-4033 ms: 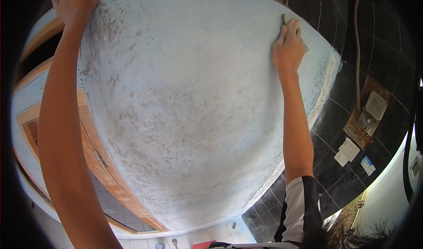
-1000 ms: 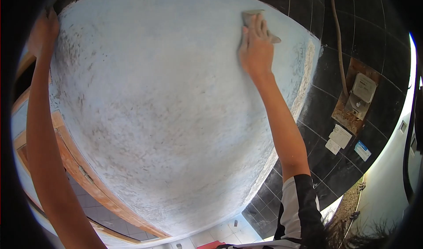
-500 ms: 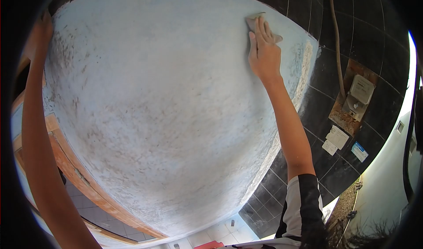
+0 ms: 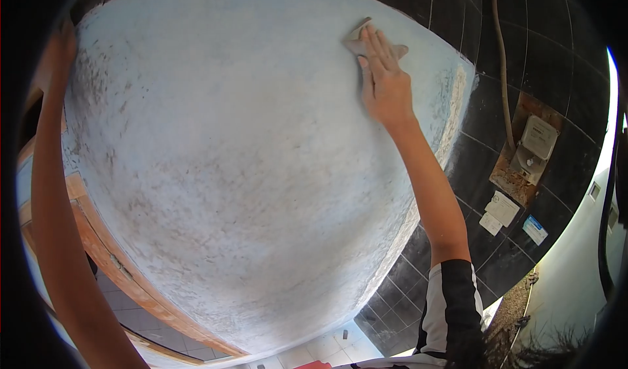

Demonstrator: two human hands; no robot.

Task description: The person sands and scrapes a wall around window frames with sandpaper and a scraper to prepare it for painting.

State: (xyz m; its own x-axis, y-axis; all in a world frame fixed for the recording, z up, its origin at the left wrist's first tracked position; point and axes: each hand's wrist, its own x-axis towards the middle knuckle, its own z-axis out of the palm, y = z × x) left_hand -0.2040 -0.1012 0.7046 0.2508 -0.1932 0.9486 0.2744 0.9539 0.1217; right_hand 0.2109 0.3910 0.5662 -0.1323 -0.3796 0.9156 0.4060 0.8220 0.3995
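A folded piece of sandpaper lies flat against the pale blue wall, near its upper right part. My right hand presses it there, fingers stretched over the sheet, with corners sticking out on both sides. Far to the left, my left hand is raised at the wall's upper left edge. Its fingers fade into shadow, so their shape does not show. Dark scuffs and patches mark the wall's left side and lower half.
Black tiles border the wall on the right, carrying an electric meter box with a pipe and paper notes below. A wooden frame with an opening stands at lower left.
My right hand has slid the sandpaper a little to the left across the wall, and the sheet's angle has turned slightly. My left hand stays in about the same place.
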